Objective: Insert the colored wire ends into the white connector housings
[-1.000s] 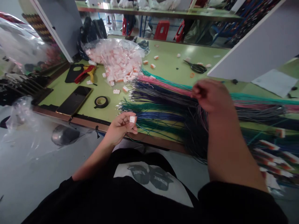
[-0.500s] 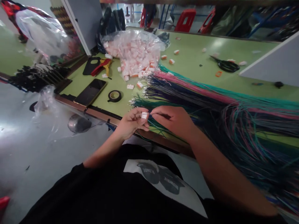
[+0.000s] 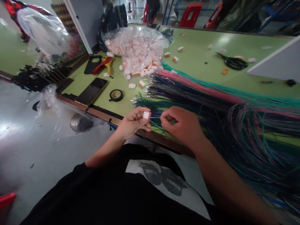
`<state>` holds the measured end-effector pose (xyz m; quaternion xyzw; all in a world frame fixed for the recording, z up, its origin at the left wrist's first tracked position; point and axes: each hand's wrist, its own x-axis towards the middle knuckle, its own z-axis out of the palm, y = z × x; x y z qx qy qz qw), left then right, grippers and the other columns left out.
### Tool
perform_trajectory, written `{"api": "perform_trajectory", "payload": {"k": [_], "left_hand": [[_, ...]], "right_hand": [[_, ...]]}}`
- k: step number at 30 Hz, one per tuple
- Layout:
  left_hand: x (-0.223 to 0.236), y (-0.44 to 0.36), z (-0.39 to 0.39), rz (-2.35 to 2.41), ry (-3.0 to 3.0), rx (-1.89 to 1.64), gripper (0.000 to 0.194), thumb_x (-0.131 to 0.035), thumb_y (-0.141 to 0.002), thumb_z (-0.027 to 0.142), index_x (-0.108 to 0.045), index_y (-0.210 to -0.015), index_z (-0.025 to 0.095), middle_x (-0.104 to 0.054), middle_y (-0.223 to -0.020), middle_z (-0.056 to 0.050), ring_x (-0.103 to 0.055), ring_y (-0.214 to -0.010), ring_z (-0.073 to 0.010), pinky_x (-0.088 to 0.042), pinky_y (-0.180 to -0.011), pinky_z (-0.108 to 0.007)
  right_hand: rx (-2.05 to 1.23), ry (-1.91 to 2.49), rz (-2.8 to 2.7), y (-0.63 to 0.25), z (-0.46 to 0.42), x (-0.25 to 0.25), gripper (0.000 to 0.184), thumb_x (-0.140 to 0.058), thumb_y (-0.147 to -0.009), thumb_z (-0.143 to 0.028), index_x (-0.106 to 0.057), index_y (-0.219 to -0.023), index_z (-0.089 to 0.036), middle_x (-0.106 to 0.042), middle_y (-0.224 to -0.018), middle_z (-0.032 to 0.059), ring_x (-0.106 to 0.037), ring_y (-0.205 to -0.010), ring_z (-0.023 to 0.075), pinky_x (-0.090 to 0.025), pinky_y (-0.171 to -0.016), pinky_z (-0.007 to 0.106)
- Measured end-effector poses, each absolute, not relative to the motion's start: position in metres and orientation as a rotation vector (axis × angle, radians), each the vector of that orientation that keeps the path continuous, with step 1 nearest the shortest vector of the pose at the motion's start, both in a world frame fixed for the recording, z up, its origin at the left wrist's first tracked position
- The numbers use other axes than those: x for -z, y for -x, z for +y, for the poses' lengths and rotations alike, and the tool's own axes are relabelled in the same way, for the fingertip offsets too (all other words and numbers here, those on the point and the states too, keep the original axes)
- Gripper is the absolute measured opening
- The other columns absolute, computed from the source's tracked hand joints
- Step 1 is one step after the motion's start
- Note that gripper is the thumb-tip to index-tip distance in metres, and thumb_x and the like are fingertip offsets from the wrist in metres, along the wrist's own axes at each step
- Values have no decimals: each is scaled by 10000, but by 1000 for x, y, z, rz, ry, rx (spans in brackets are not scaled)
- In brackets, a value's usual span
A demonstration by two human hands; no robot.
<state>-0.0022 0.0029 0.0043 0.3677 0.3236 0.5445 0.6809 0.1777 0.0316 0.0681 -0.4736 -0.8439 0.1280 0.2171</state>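
Observation:
Between the thumb and fingers of my left hand [image 3: 134,123] is a small white and orange connector housing [image 3: 146,115]. A thin wire [image 3: 155,117] runs from its right side to my right hand [image 3: 179,123], whose fingertips are pinched on it. Another greenish wire trails from the housing below. Just beyond my hands, bundles of green, blue, grey and pink wires [image 3: 199,90] with bare metal terminals at their left ends lie across the green table [image 3: 199,47].
A clear bag of connector housings [image 3: 140,47] stands behind the wires. To the left lie black tape [image 3: 116,95], a phone [image 3: 92,91], red and yellow snips [image 3: 103,65] and a black phone case [image 3: 92,64]. Black scissors [image 3: 233,62] rest at the back right, near a white panel [image 3: 278,61].
My right hand has moved right, away from the housing, and a length of wire now shows between the hands. My left hand still holds the housing. The whole view has shifted slightly.

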Motion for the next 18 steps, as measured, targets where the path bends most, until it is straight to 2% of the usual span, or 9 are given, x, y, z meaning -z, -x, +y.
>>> {"api": "perform_trajectory", "payload": {"k": [6,10,18], "left_hand": [[-5,1,2,696,-815,-1241,362,-816,-686,260,-619,-978,172,-640,-696,31,-659,-591,-95,-574,-559,-193],[-4,0,2,717,-831,-1246,371,-815,-690,263,-614,-989,175,-639,-700,33,-660,-600,-98,-576,-571,-203],[-2,-3,2,716,-827,-1271,401,-842,-672,300,-622,-982,173,-655,-674,42,-668,-576,-90,-575,-571,-190]], "right_hand": [[-97,1415,-2340,-173,25,-64,196,-477,-805,-255,-621,-673,-238,-664,-712,47,-590,-667,182,-260,-525,290],[-79,1408,-2379,-170,22,-65,243,-461,-839,-276,-661,-702,-257,-666,-697,48,-577,-658,180,-214,-514,291],[-622,1428,-2227,-169,31,-62,180,-502,-741,-276,-609,-607,-221,-609,-594,3,-503,-568,140,-307,-557,265]]}}
